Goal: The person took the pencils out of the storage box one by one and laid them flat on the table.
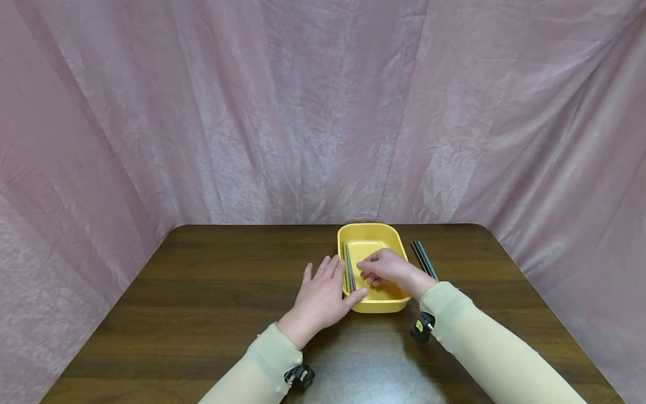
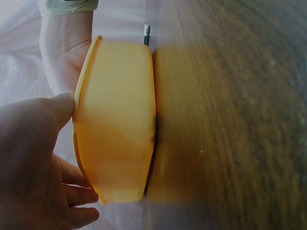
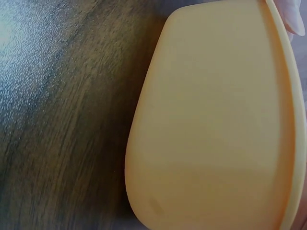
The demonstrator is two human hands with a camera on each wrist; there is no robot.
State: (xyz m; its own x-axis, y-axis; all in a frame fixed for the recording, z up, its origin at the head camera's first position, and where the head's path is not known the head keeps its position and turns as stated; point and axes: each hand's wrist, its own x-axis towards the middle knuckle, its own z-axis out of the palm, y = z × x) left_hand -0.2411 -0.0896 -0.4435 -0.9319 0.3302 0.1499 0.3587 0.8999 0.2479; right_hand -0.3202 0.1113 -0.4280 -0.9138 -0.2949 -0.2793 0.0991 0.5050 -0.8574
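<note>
A yellow plastic tray [image 1: 374, 238] sits on the dark wooden counter [image 1: 202, 292], and both hands meet at it. The right hand [image 1: 386, 268] reaches in over the tray's right rim, its fingers curled down above the tray floor; whether that grip pinches anything cannot be told. Just left of those fingertips, a few thin coloured sticks [image 1: 349, 269] lie along the tray's left inner wall. The left hand [image 1: 323, 294] rests flat on the counter outside that wall, fingers straight and relaxed, its thumb touching the tray's near left corner; its grip is released. Beyond the right wrist, outside the tray's right rim, more thin sticks [image 1: 423, 259] lie on the counter. Pink cloth [image 1: 323, 112] hangs behind.
</note>
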